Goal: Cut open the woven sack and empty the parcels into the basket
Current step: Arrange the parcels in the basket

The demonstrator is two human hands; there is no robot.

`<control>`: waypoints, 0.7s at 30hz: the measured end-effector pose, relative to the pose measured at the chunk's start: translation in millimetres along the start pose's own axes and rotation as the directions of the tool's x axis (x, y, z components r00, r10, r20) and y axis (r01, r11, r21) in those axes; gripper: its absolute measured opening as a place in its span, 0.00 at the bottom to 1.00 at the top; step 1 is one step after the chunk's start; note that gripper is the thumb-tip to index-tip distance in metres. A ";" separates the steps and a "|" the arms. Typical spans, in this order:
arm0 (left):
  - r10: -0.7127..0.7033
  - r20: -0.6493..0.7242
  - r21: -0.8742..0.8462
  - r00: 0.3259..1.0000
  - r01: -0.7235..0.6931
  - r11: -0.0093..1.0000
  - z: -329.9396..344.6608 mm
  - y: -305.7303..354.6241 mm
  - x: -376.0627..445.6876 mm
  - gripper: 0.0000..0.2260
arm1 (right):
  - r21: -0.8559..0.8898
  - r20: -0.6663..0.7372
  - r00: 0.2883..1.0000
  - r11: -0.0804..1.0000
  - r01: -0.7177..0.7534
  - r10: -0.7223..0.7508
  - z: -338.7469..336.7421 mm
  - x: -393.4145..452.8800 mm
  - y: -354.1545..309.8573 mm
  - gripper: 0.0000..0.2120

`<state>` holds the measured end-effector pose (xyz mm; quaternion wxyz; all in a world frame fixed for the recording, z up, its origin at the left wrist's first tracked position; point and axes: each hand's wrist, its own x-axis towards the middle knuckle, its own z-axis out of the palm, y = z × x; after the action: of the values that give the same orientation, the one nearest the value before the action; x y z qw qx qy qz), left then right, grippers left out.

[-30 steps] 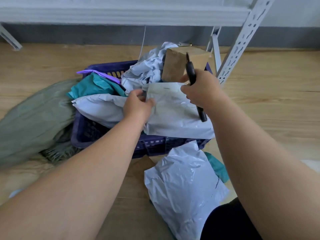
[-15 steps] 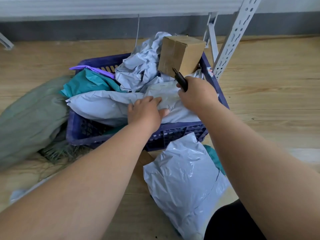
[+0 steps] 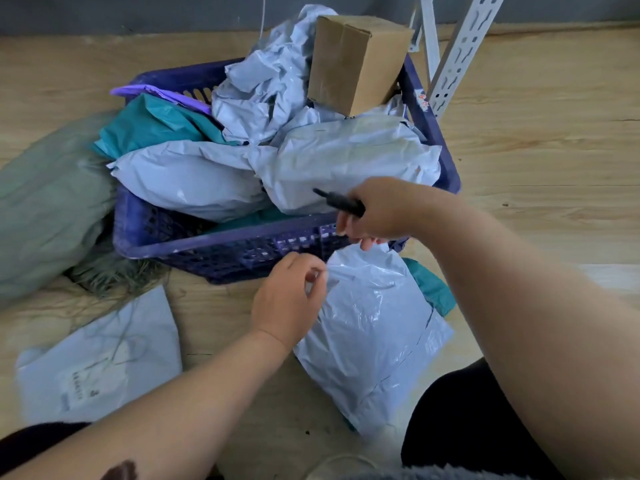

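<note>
Basket (image 3: 221, 242) heaped, floor parcel (image 3: 367, 327) beside

Nothing legible anywhere: only blurred dark print on the white label (image 3: 80, 386) of the flat pale parcel (image 3: 104, 355) lying on the floor.

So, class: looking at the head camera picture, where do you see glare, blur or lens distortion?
Head view: soft daylight, glare streaks on the grey parcel by the basket; the left hand shows slight motion blur; wide-angle bending curves the shelf upright and floor edges; the fuzzy fabric at the bottom is out of focus.
</note>
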<state>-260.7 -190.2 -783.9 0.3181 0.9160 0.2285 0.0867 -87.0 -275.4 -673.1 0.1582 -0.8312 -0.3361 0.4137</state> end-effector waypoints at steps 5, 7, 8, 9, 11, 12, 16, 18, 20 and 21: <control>-0.520 0.180 -0.152 0.835 0.546 0.824 19.1 -38.4 -17.9 0.40 | -0.313 0.108 0.990 0.943 0.118 -0.088 54.1 24.5 13.0 0.16; -0.528 0.361 -0.144 0.769 0.605 0.783 25.1 -44.1 -18.2 0.51 | -0.354 0.167 0.982 0.924 0.145 -0.090 80.5 34.3 19.1 0.17; -0.507 0.387 -0.109 0.771 0.584 0.805 27.7 -45.7 -17.5 0.52 | -0.341 0.195 0.977 0.929 0.145 -0.082 90.2 37.8 22.8 0.17; -0.489 0.378 -0.057 0.786 0.547 0.835 28.8 -47.8 -16.3 0.52 | -0.322 0.214 0.974 0.936 0.143 -0.075 96.7 40.4 26.7 0.18; -0.465 0.353 0.103 0.812 0.460 0.882 27.8 -51.9 -14.0 0.51 | -0.296 0.232 0.970 0.945 0.141 -0.072 101.8 44.4 34.3 0.21; -0.447 0.363 0.197 0.818 0.401 0.895 26.7 -53.9 -13.8 0.50 | -0.302 0.235 0.970 0.943 0.139 -0.067 102.7 46.2 37.6 0.24; -0.412 0.478 0.270 0.776 0.317 0.909 24.8 -58.6 -18.8 0.45 | -0.461 0.215 0.976 0.885 0.063 0.042 110.3 49.9 39.3 0.21; -0.473 0.422 0.123 0.773 0.468 0.875 20.9 -55.8 -18.5 0.47 | -0.508 0.215 0.974 0.859 0.055 0.065 108.4 50.0 31.7 0.14; -0.482 0.424 0.004 0.767 0.530 0.848 8.2 -52.5 -10.9 0.46 | -0.466 0.214 0.977 0.880 0.090 0.013 96.6 46.4 17.3 0.11; -0.443 0.485 -0.049 0.754 0.529 0.847 -2.3 -51.2 -4.6 0.42 | -0.427 0.195 0.980 0.898 0.111 -0.028 87.8 43.4 7.8 0.10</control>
<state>-284.1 -155.5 -814.0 0.4568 0.7853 0.3692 -0.1959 -134.7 -252.5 -755.9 -0.0486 -0.7910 -0.4628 0.3972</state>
